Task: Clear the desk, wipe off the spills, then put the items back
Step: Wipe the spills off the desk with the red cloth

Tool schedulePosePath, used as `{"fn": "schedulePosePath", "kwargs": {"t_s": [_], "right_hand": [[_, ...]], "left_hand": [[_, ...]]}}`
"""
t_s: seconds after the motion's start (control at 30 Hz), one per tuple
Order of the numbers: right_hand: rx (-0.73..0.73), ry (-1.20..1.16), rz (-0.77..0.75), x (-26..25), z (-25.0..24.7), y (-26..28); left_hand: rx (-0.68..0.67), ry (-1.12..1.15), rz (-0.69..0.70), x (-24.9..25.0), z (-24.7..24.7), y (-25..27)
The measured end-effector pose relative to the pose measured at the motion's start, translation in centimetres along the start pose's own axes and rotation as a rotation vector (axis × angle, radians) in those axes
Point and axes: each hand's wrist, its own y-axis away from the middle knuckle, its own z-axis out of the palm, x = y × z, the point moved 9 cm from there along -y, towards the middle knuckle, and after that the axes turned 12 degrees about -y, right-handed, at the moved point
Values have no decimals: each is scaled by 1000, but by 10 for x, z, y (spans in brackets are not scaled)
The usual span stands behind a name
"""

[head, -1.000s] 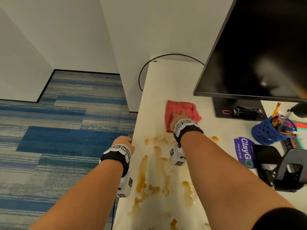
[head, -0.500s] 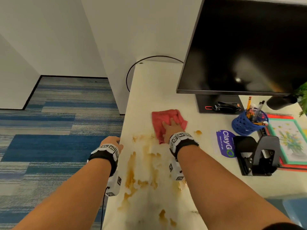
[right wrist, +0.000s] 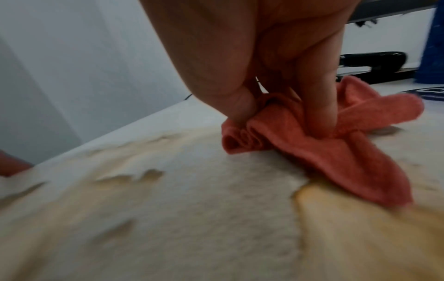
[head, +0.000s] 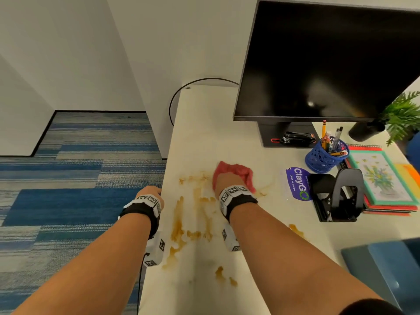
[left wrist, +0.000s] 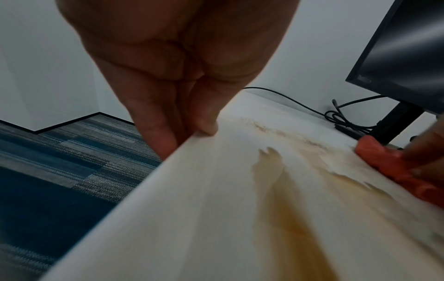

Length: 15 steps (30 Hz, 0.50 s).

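Note:
Brown spills (head: 179, 226) streak the white desk (head: 216, 133) in front of me. My right hand (head: 227, 181) presses a crumpled red cloth (head: 237, 171) onto the far end of the spill. In the right wrist view the thumb and fingers (right wrist: 319, 117) dig into the bunched cloth (right wrist: 336, 148), next to a wet patch (right wrist: 360, 218). My left hand (head: 151, 193) grips the desk's left edge. The left wrist view shows that hand (left wrist: 187, 133) with its thumb on top and its fingers under the edge; the spill (left wrist: 288, 209) and the cloth (left wrist: 396, 167) lie to the right.
A black monitor (head: 329, 60) stands at the back right with a stapler (head: 297, 137) on its base. Right of the cloth are a purple sticker (head: 297, 183), a blue pen basket (head: 322, 159), a black hole punch (head: 341, 196), stacked notebooks (head: 381, 178) and a plant (head: 402, 112). A cable (head: 181, 92) loops off the back-left corner.
My right hand has dragged the red cloth toward me into the spill, and the cloth has bunched up. The left hand has stayed on the desk edge.

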Motion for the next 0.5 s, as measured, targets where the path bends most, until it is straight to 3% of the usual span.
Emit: {"fn": "schedulePosePath", "kwargs": {"t_s": [0.1, 0.17, 0.23, 0.37, 0.43, 0.5], "right_hand": [[-109, -142, -46, -30, 4, 11], [-125, -436, -51, -39, 0, 13], [-66, -740, -50, -39, -11, 10], [15, -998, 25, -25, -42, 6], [7, -843, 107, -8, -46, 9], [48, -487, 155, 10, -47, 7]], "left_hand": [[-19, -30, -5, -4, 7, 5], [-21, -24, -7, -6, 9, 9], [-19, -39, -4, -6, 10, 9], [-18, -60, -7, -6, 11, 9], [-3, -75, -7, -5, 10, 8], [10, -92, -6, -5, 9, 7]]}}
